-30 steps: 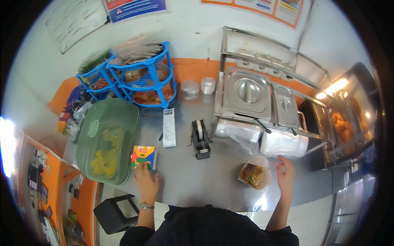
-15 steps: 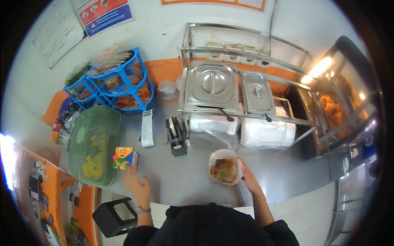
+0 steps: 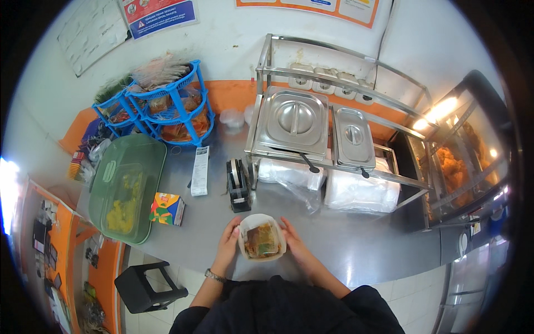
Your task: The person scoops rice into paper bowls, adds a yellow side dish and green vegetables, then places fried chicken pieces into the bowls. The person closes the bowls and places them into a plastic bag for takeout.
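Observation:
A white paper food box (image 3: 245,224) is held over the front of the steel counter, close to my body. Inside it lies food (image 3: 262,241) in brown and orange tones with a green patch, seemingly under clear film or wrap. My left hand (image 3: 228,236) grips the box's left side, a watch on that wrist. Against the right side, my right hand (image 3: 291,236) has its fingers curled, partly hidden by the wall. Just beyond the box stands a black tape dispenser (image 3: 238,186). A small colourful carton (image 3: 167,209) sits to the left.
A green lidded container (image 3: 125,189) with yellow contents stands at the left, before blue tiered baskets (image 3: 175,106). Behind are a steel rack with lidded pans (image 3: 295,119), plastic bags (image 3: 361,189) and a paper receipt (image 3: 199,171). A lit fried-food cabinet (image 3: 453,161) bounds the right; a black stool (image 3: 147,286) stands below.
The food box has moved left and nearer the middle of my body. My left hand has come from beside the colourful carton to take hold of the box's left side.

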`<move>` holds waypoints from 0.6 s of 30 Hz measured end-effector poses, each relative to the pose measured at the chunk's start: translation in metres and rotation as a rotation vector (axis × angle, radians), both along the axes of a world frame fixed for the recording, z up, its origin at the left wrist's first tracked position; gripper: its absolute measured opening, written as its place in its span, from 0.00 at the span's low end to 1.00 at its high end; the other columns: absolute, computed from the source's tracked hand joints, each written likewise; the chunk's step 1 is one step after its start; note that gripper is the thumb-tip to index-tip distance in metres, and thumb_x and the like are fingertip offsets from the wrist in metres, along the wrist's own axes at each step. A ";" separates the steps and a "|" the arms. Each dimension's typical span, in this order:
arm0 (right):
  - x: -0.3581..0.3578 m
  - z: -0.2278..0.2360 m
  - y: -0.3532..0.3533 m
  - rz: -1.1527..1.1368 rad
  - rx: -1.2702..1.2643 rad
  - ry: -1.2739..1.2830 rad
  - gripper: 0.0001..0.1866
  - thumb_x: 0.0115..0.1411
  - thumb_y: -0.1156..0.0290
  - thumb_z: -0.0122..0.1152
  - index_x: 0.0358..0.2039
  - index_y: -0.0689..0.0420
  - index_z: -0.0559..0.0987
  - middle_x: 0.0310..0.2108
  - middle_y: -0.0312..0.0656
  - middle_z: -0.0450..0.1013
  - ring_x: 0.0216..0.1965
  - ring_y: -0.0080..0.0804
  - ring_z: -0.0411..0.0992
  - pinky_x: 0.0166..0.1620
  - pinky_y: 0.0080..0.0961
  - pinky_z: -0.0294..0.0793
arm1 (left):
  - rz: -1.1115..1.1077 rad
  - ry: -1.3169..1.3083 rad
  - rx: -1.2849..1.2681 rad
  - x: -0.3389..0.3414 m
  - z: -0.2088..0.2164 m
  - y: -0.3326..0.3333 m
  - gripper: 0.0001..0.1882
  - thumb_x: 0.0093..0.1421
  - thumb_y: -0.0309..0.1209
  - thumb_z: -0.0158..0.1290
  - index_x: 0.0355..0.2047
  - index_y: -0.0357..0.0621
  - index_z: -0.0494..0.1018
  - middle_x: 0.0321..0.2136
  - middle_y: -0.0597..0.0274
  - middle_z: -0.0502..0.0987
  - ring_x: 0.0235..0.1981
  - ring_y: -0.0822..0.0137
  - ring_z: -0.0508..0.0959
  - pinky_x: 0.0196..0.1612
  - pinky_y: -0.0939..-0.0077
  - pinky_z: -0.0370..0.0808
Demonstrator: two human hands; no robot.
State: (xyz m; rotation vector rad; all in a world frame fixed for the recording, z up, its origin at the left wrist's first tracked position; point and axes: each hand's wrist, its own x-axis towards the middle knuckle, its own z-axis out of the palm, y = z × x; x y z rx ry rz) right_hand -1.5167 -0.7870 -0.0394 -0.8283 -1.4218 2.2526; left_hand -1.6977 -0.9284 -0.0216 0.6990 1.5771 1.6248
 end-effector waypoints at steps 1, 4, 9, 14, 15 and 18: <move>0.006 -0.003 0.001 -0.063 -0.074 0.076 0.32 0.66 0.55 0.48 0.65 0.53 0.53 0.63 0.46 0.55 0.63 0.39 0.55 0.60 0.33 0.59 | -0.037 -0.038 0.003 -0.009 0.001 0.001 0.24 0.68 0.40 0.43 0.57 0.35 0.63 0.50 0.58 0.70 0.52 0.68 0.67 0.55 0.74 0.64; 0.032 -0.015 -0.006 -0.243 -0.108 0.033 0.23 0.66 0.57 0.49 0.57 0.54 0.62 0.53 0.45 0.66 0.50 0.29 0.68 0.50 0.26 0.69 | -0.067 -0.072 -0.033 -0.024 -0.001 0.000 0.21 0.67 0.41 0.44 0.51 0.36 0.69 0.44 0.59 0.75 0.47 0.69 0.71 0.53 0.73 0.67; 0.063 -0.025 -0.032 0.122 0.112 -0.255 0.09 0.64 0.61 0.54 0.34 0.53 0.71 0.26 0.30 0.67 0.28 0.18 0.64 0.31 0.19 0.65 | -0.278 -0.140 -0.130 -0.013 -0.017 -0.008 0.26 0.64 0.43 0.48 0.55 0.35 0.66 0.46 0.60 0.74 0.45 0.71 0.72 0.52 0.74 0.67; 0.040 -0.029 -0.029 0.105 0.029 -0.206 0.15 0.60 0.57 0.61 0.28 0.54 0.69 0.24 0.30 0.65 0.26 0.17 0.62 0.28 0.19 0.64 | -0.372 -0.173 -0.157 0.002 -0.019 -0.010 0.33 0.59 0.43 0.55 0.58 0.36 0.60 0.49 0.62 0.71 0.44 0.69 0.74 0.50 0.72 0.70; 0.033 -0.029 -0.023 0.162 0.050 -0.232 0.16 0.58 0.57 0.63 0.29 0.54 0.68 0.25 0.30 0.65 0.26 0.17 0.61 0.28 0.19 0.63 | -0.347 -0.130 -0.185 0.006 -0.019 -0.008 0.32 0.58 0.41 0.57 0.57 0.37 0.62 0.47 0.61 0.72 0.44 0.69 0.74 0.49 0.73 0.71; 0.016 -0.027 -0.002 0.202 0.218 -0.325 0.19 0.53 0.58 0.68 0.31 0.54 0.67 0.25 0.31 0.63 0.27 0.18 0.60 0.29 0.19 0.62 | -0.268 0.043 -0.268 0.017 -0.020 0.002 0.32 0.52 0.39 0.63 0.53 0.39 0.65 0.41 0.58 0.75 0.44 0.67 0.75 0.47 0.74 0.72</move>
